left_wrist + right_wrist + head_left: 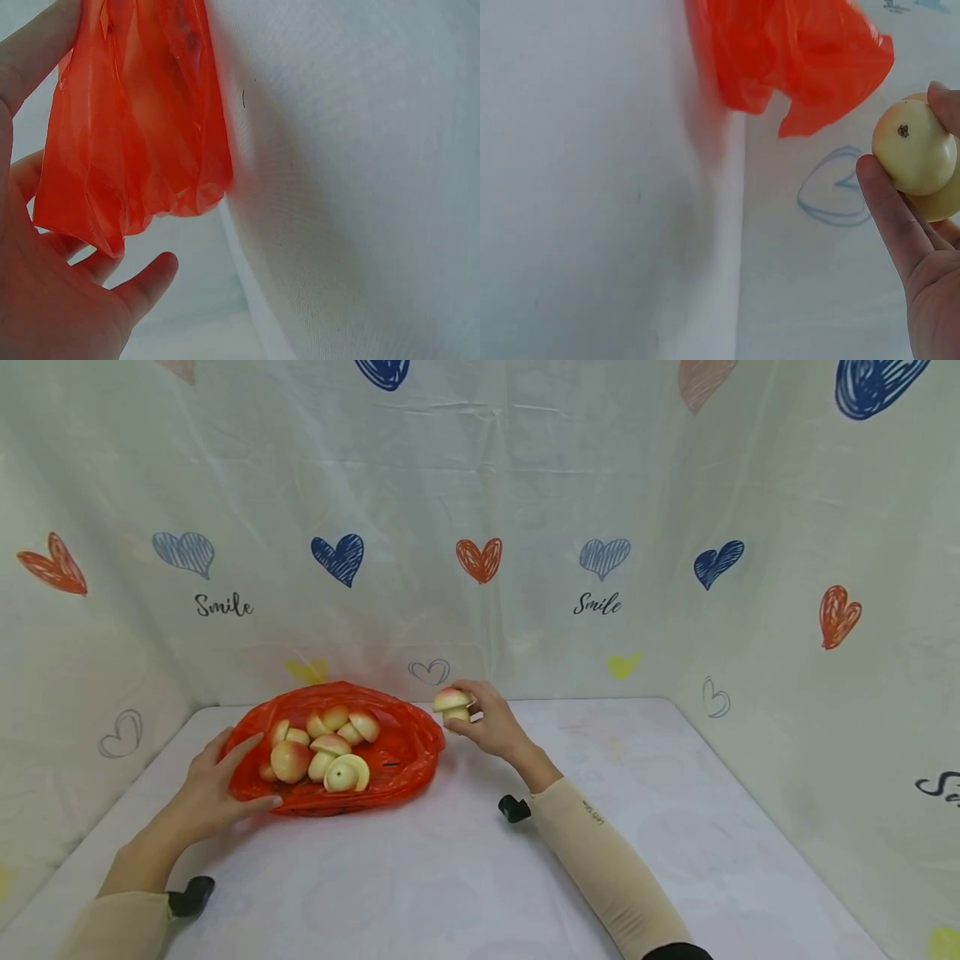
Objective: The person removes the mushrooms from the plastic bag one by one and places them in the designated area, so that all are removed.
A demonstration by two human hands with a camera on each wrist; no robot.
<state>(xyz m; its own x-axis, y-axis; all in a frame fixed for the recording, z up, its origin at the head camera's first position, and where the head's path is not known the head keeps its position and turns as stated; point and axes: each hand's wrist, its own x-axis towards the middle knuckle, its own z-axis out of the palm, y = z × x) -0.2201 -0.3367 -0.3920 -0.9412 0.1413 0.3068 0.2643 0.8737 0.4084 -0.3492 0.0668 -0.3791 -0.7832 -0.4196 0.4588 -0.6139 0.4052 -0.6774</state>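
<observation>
Your left hand (206,793) lay with fingers straight against the left edge of the red bag (401,747), which sat on the bench (450,877). The left wrist view showed only thin, crinkled, see-through plastic; the head view showed the pile of apple halves (322,752) inside, smooth, rounded, pale with red blush. Just right of the bag, your right hand (491,722) pinched two apple pieces (453,704) above the bench. The right wrist view alone showed a dark stem dot on one.

white table (450,893), heart-printed cloth walls (525,485)
</observation>
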